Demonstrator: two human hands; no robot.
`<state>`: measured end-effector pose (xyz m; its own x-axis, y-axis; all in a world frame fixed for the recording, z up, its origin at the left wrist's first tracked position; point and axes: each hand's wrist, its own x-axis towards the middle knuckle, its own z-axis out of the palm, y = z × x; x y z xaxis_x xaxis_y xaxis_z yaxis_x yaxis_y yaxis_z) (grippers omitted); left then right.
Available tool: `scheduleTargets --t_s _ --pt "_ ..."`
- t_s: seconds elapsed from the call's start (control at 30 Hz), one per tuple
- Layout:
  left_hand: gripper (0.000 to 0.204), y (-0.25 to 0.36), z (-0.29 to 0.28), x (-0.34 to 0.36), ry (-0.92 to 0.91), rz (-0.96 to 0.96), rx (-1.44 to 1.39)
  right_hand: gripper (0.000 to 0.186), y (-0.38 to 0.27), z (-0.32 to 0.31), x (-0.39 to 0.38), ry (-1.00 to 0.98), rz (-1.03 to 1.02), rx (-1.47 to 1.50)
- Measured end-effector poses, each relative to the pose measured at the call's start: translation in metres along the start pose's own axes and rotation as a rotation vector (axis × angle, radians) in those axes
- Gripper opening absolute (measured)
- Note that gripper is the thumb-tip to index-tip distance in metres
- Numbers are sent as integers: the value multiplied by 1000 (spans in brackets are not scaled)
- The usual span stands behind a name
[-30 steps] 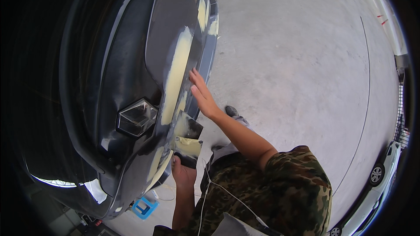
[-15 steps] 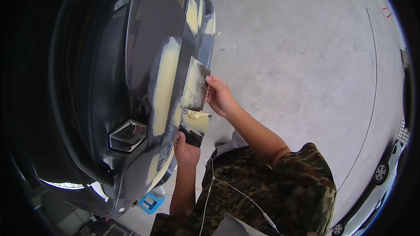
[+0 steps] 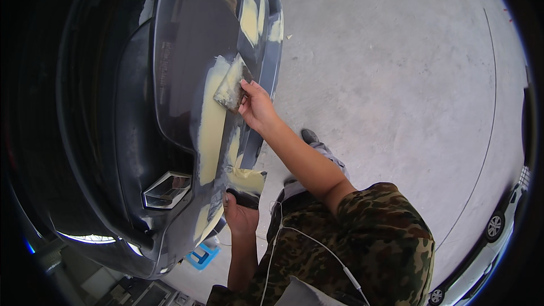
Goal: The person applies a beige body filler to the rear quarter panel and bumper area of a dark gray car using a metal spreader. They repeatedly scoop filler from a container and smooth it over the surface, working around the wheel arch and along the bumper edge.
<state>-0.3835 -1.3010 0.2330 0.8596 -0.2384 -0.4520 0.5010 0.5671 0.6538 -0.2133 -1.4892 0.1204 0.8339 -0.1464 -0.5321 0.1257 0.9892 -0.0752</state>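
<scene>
My right hand (image 3: 258, 106) grips a flat putty spreader (image 3: 231, 86) smeared with cream filler, thumb on its face. The spreader's lower left corner lies over the long cream filler strip (image 3: 209, 136) on the dark car bumper (image 3: 190, 62); whether it presses on the surface I cannot tell. Lower down, my left hand (image 3: 242, 218) holds a dark, flat putty plate (image 3: 245, 198) by its near end, fingers mostly hidden beneath it. A heap of cream filler (image 3: 246, 178) covers the plate's far part.
More filler patches (image 3: 249, 20) mark the bumper's far end. An angular metal badge (image 3: 167, 190) sits to the left. On the grey floor (image 3: 385, 79), a blue plastic item (image 3: 203, 256) lies below the bumper. White earphone cables (image 3: 317, 241) hang over my camouflage shirt. Another car (image 3: 481, 255) stands far right.
My right hand has moved left and away from the plate, bringing its spreader over the filler strip and tilting it. My left hand with the plate has dropped slightly lower.
</scene>
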Motion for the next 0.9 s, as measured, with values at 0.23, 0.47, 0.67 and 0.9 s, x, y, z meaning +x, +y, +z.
scheduleTargets --t_s 0.23,0.47,0.67,0.9 --pt "53 10 0 -5 -77 9 -15 14 5 29 -3 70 -10 3" --pt "53 7 -3 -11 -10 37 -75 7 -38 3 -21 -199 -41 -359" --pt "47 -9 -3 -10 43 28 -198 18 -96 -77 -87 -85 160 -1326" --pt "43 -22 -13 -18 -3 23 -344 23 -73 -55 -148 -87 106 -903"
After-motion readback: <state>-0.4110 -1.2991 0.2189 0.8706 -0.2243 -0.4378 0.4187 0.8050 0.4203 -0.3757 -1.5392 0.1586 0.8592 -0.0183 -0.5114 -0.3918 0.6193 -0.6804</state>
